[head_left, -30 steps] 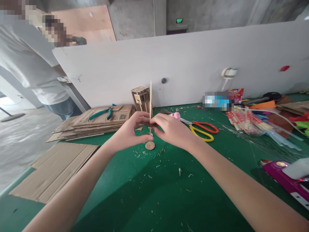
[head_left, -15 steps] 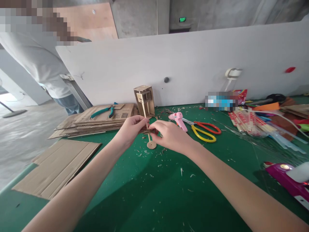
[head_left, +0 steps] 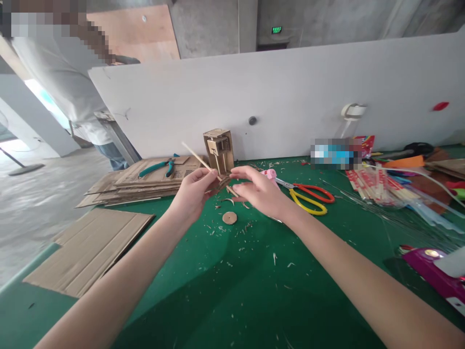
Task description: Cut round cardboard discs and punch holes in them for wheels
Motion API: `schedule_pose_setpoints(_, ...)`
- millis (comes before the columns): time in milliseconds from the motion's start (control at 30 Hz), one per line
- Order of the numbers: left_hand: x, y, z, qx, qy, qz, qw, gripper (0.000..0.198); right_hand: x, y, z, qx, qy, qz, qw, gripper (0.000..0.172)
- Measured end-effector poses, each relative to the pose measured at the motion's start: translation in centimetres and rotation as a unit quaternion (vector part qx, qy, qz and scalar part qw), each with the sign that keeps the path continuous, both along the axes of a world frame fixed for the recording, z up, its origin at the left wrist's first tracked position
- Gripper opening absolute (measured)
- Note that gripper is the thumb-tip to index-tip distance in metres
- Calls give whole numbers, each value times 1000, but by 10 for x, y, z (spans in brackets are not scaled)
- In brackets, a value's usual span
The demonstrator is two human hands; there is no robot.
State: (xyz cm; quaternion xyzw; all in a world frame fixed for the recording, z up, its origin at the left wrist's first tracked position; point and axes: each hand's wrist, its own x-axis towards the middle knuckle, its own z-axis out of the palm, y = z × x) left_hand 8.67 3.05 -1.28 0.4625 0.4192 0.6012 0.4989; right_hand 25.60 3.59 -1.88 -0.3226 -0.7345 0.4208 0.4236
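Observation:
A thin wooden stick (head_left: 196, 156) is pinched between the thumb and fingers of my left hand (head_left: 193, 194). It tilts, its upper end pointing up and left. A small brown cardboard piece (head_left: 225, 182), seen nearly edge-on, sits around the stick's lower part between the hands. My right hand (head_left: 258, 192) is beside that lower end with thumb and fingers apart; whether a fingertip touches the stick I cannot tell. Below the hands, a round cardboard disc (head_left: 229, 218) with a small centre hole lies flat on the green table (head_left: 225, 291). Behind them stands a small cardboard box (head_left: 219, 150) with sticks inside.
Stacked cardboard (head_left: 127, 186) with teal pliers (head_left: 157, 168) lies left, near a loose cardboard sheet (head_left: 92, 247). Right are a pink glue gun (head_left: 269, 173), scissors (head_left: 308, 201), packaged sticks (head_left: 378, 186) and a purple device (head_left: 432, 269). A person (head_left: 54, 72) stands beyond the white board (head_left: 290, 97).
The stick has swung from upright to tilted left, and its lower end has lifted off the round disc. My right hand's fingers have spread apart from their pinch.

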Motion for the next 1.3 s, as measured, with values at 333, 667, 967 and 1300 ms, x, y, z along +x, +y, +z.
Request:
schedule_pose_setpoints(333, -2, -17, 18, 122, 487, 43, 864, 33, 9, 16, -4, -1, 79, -50, 996, 39)
schedule_pose_setpoints(667, -13, -25, 35, 235, 671, -16, 703, 32, 27, 15, 11, -63, 153, 101, 981, 25)
schedule_pose_setpoints(967, 13, -21, 9, 188, 476, -19, 859, 28, -3, 8, -5, -121, 264, 30, 956, 16)
schedule_pose_setpoints(1300, 16, -19, 6, 119, 368, -77, 919, 19, -5, 8, -10, -92, 229, 72, 966, 26)
